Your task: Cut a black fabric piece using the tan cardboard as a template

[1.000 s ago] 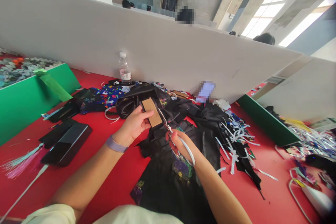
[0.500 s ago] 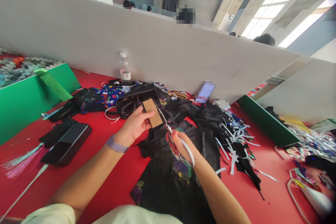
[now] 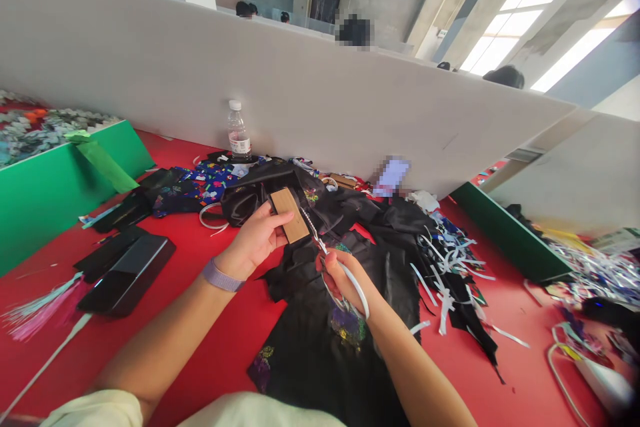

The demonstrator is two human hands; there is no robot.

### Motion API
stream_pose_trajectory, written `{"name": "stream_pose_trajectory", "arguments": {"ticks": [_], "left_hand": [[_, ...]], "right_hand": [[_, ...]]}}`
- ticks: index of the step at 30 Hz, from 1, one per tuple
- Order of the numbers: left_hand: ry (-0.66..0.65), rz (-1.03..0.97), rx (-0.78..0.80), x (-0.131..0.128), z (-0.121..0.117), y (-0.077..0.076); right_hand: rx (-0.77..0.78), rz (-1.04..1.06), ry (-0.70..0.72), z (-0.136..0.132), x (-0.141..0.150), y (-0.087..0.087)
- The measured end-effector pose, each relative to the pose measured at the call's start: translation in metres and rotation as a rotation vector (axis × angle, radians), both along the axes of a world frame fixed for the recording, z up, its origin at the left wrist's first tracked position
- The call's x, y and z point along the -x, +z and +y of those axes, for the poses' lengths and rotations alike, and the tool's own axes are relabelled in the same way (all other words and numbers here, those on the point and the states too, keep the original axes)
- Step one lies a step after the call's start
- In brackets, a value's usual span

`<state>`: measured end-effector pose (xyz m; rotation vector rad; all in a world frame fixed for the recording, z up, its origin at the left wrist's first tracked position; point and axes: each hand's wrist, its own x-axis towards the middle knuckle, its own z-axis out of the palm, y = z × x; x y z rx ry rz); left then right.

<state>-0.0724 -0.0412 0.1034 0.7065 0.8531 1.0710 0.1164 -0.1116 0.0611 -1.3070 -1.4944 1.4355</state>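
Observation:
My left hand (image 3: 259, 240) grips a flat tan rectangular piece (image 3: 289, 215), like card or thin wood, with dark material along its left edge. The thumb lies on its face. My right hand (image 3: 343, 277) is closed round white-handled scissors (image 3: 361, 290), their blades pointing up and left beside the tan piece's right edge. Whether the blades touch it I cannot tell. Beneath both hands spreads black fabric (image 3: 320, 347) with glittery purple and yellow patches. A black shiny bundle (image 3: 245, 203) lies just behind my left hand.
A water bottle (image 3: 239, 132) stands by the grey partition (image 3: 300, 87). At left lie a black device (image 3: 127, 273) with a white cable and pink tassels (image 3: 50, 313). White strips (image 3: 445, 280) are scattered at right. Green dividers (image 3: 515, 233) flank the red table (image 3: 200, 340).
Almost nothing differs. The scissors and my right hand have shifted very slightly; my left hand keeps its hold on the tan piece.

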Motion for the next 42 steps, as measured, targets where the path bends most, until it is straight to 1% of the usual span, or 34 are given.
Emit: {"name": "stream_pose_trajectory", "arguments": {"ticks": [5, 12, 19, 25, 30, 36, 42], "left_hand": [[-0.026, 0.035, 0.012, -0.0016, -0.0019, -0.0019], [-0.042, -0.009, 0.016, -0.0017, -0.0011, -0.0045], [-0.055, -0.033, 0.014, -0.0011, 0.0004, -0.0084], [-0.059, -0.007, 0.006, -0.001, -0.0005, -0.0065], [-0.031, 0.013, 0.003, -0.0008, -0.0006, -0.0037], [-0.025, 0.009, 0.006, -0.0008, 0.0002, -0.005], [-0.059, 0.008, 0.003, -0.0023, -0.0014, -0.0057]], "right_hand": [[0.006, -0.001, 0.003, 0.001, -0.0007, 0.0012], [-0.019, -0.044, 0.003, 0.0008, -0.0016, -0.0001], [0.01, -0.031, -0.007, 0.0003, -0.0006, 0.0006], [0.0, -0.042, -0.014, 0.0008, 0.0, 0.001], [-0.015, -0.046, -0.02, -0.0001, 0.0006, -0.0007], [0.015, -0.019, -0.02, 0.0, 0.0019, 0.004], [-0.019, -0.016, 0.001, 0.0014, -0.0004, 0.0029]]}}
